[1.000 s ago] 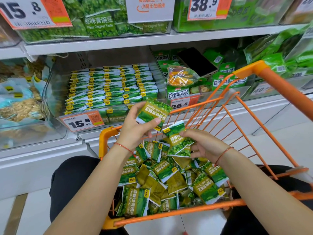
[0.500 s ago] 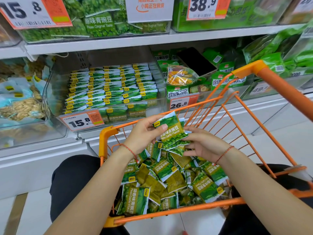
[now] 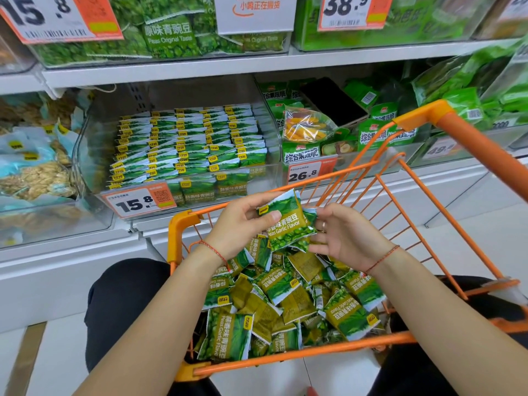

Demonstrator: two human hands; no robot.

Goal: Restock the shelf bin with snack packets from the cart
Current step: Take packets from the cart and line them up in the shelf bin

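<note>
A small stack of green "Peas Garlic Flavor" snack packets (image 3: 288, 224) is held above the orange wire cart (image 3: 314, 352). My left hand (image 3: 240, 227) grips the stack with its thumb on the top packet. My right hand (image 3: 345, 241) is at the stack's right edge with fingers spread, touching it without gripping. Below, several loose packets (image 3: 285, 298) lie heaped in the cart. The clear shelf bin (image 3: 85, 155) behind the cart holds neat rows of the same packets (image 3: 185, 144), with a 15.8 price tag (image 3: 140, 200) on its front.
A bin of blue nut packs (image 3: 28, 172) stands left of the target bin. To the right, a bin of mixed-vegetable packs (image 3: 308, 138) has a dark phone (image 3: 334, 101) on top. The upper shelf (image 3: 171, 70) overhangs. My black-trousered knees flank the cart.
My left hand brought its packet down onto the stack in my right hand and took hold of the stack. My right hand's fingers have spread apart at its edge.
</note>
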